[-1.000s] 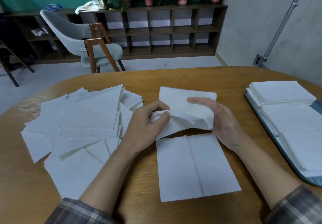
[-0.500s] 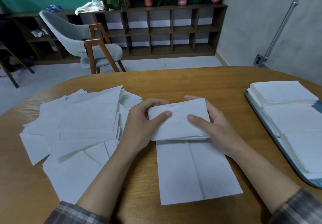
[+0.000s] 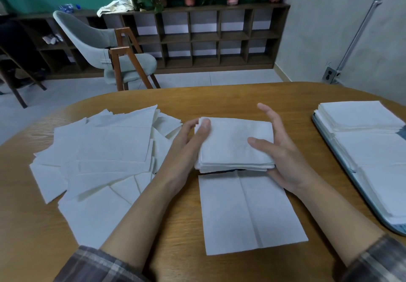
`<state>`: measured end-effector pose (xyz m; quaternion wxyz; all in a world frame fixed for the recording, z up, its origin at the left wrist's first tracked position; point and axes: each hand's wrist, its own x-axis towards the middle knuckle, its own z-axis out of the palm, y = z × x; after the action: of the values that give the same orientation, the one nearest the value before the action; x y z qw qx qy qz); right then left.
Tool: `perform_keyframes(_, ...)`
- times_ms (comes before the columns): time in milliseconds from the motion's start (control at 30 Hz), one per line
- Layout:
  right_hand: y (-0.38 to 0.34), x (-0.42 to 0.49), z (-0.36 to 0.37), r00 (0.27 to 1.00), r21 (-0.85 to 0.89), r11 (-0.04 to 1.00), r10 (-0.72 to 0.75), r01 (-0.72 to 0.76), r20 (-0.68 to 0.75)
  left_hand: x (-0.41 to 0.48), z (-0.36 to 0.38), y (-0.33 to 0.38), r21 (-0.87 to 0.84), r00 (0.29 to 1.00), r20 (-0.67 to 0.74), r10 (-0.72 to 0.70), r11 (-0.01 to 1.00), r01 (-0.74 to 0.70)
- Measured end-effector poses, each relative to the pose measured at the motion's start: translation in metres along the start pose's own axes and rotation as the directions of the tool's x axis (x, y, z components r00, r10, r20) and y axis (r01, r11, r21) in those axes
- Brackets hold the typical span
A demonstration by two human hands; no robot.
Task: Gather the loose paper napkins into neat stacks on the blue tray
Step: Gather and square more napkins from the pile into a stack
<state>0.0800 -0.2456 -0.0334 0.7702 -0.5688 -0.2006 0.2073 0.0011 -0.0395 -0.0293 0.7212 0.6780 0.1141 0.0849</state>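
While the left hand [image 3: 186, 143] and right hand [image 3: 285, 158] pinch the stack [image 3: 235, 143], long axis crosswise, thumbs on top, the tray [image 3: 398, 229] at the table's [image 3: 219, 99] right edge holds piles [image 3: 360, 115].

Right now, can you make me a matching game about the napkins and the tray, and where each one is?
Things:
1. messy napkin pile
2. napkin bundle
3. flat napkin
4. blue tray

Places:
A. held between the left hand and the right hand
B. right side of the table, carrying neat stacks
C. left side of the table
D. lying flat on the table, right in front of the person

Pairs: 1-C, 2-A, 3-D, 4-B
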Motion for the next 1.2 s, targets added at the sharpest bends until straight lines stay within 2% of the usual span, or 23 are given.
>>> perform_keyframes(67,-0.001,0.000,-0.001,0.999,-0.064,0.997,0.035,-0.036,-0.006,-0.003,0.001,0.000,0.051,1.000,0.016,0.022,0.998,-0.023)
perform_keyframes(133,-0.005,-0.001,-0.006,0.993,-0.037,0.995,0.095,-0.093,0.065,-0.004,0.000,-0.002,0.209,0.994,-0.034,0.103,0.973,-0.094)
perform_keyframes(233,-0.009,-0.002,-0.010,0.978,-0.018,0.990,0.139,-0.137,0.153,-0.001,-0.003,-0.008,0.338,0.978,-0.045,0.206,0.924,-0.179)
perform_keyframes(333,-0.002,-0.001,-0.010,0.996,-0.211,0.974,0.090,-0.082,0.027,-0.002,0.003,-0.015,0.449,0.949,0.010,0.314,0.847,-0.285)
perform_keyframes(400,0.002,0.000,-0.013,0.995,-0.367,0.930,-0.018,-0.019,-0.099,-0.005,0.006,-0.018,0.550,0.893,0.057,0.447,0.732,-0.402)
perform_keyframes(467,0.000,0.001,-0.017,0.975,-0.451,0.893,-0.105,0.005,-0.196,-0.007,0.006,-0.018,0.592,0.813,0.187,0.552,0.597,-0.541)
perform_keyframes(500,-0.001,0.001,-0.019,0.964,-0.466,0.885,-0.129,0.006,-0.232,-0.008,0.007,-0.018,0.571,0.796,0.271,0.541,0.575,-0.586)
perform_keyframes(600,0.000,0.001,-0.024,0.949,-0.482,0.876,-0.164,0.014,-0.270,-0.016,0.011,-0.019,0.528,0.815,0.479,0.326,0.634,-0.565)
perform_keyframes(667,0.001,0.002,-0.022,0.952,-0.491,0.871,-0.165,0.018,-0.257,-0.019,0.012,-0.021,0.537,0.815,0.539,0.212,0.659,-0.526)
perform_keyframes(800,0.002,0.002,-0.021,0.959,-0.501,0.865,-0.159,0.020,-0.236,-0.014,0.007,-0.023,0.563,0.816,0.552,0.174,0.645,-0.518)
perform_keyframes(900,0.002,0.002,-0.019,0.965,-0.540,0.841,-0.163,0.029,-0.203,-0.015,0.006,-0.022,0.611,0.828,0.538,0.156,0.605,-0.511)
perform_keyframes(967,0.003,0.003,-0.019,0.969,-0.545,0.838,-0.155,0.025,-0.193,-0.018,0.007,-0.018,0.591,0.835,0.514,0.195,0.625,-0.510)
perform_keyframes(1067,0.000,0.003,-0.016,0.977,-0.481,0.876,-0.135,0.040,-0.164,-0.021,0.005,-0.009,0.511,0.872,0.411,0.265,0.725,-0.461)
perform_keyframes(1200,-0.005,-0.002,-0.012,0.995,-0.382,0.924,-0.037,0.001,-0.088,-0.019,0.000,-0.001,0.355,0.946,0.223,0.236,0.884,-0.304)
